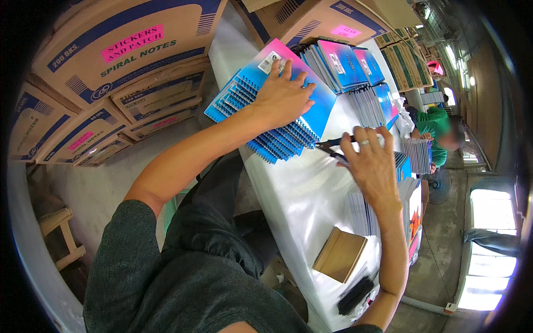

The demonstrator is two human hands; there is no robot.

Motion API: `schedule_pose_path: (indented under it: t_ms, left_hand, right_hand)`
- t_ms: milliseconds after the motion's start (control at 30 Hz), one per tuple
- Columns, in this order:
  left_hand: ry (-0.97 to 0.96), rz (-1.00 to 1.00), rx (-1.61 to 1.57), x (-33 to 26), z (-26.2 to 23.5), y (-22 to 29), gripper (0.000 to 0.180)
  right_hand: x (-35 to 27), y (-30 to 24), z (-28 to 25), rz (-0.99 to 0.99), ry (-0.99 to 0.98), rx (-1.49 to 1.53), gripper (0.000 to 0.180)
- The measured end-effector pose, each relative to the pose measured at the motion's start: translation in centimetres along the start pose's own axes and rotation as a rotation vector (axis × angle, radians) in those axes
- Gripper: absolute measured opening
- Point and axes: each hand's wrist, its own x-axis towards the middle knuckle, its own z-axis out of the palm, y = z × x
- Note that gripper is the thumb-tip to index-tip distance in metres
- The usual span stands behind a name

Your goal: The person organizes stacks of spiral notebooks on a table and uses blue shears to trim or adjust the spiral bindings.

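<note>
A stack of spiral notebooks (321, 114) with pink-to-blue covers lies on the white-covered table, its dark wire coils fanned along the near side. My left hand (282, 95) rests with spread fingers on the top cover, below a white barcode label. My right hand (371, 166) is closed around dark-handled pliers (328, 145). The pliers' tip points left, at the end of the coils near the stack's lower corner. Whether the tip touches a wire is too small to tell.
More notebook stacks (340, 65) stand along the table's far side. Large cardboard boxes (130, 83) are piled at the left, another box (311, 25) at the top. An open brown carton (340, 255) and a black bristly object (355, 295) lie nearer. Across the table, a person in green (430, 119) holds notebooks.
</note>
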Motion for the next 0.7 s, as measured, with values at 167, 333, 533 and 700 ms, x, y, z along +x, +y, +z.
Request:
schedule_pose_path:
  t_ms: [167, 333, 533, 700]
  left_hand:
    - [-0.064, -0.017, -0.012, 0.3, -0.6, -0.2, 0.043]
    - [-0.060, -0.014, -0.017, 0.2, -0.6, 0.1, 0.042]
    - [-0.024, -0.002, -0.006, -0.1, -0.4, 0.1, 0.037]
    - [-0.055, 0.024, -0.064, 0.0, -1.3, 0.2, 0.030]
  right_hand:
    - [-0.3, 2.3, 1.5, -0.202, 0.192, -0.143, 0.031]
    - [-0.2, 2.2, 2.2, -0.287, 0.260, -0.210, 0.032]
    - [-0.5, 2.1, 2.4, -0.317, 0.295, -0.260, 0.029]
    - [-1.3, -0.1, 2.3, -0.179, 0.205, -0.237, 0.017]
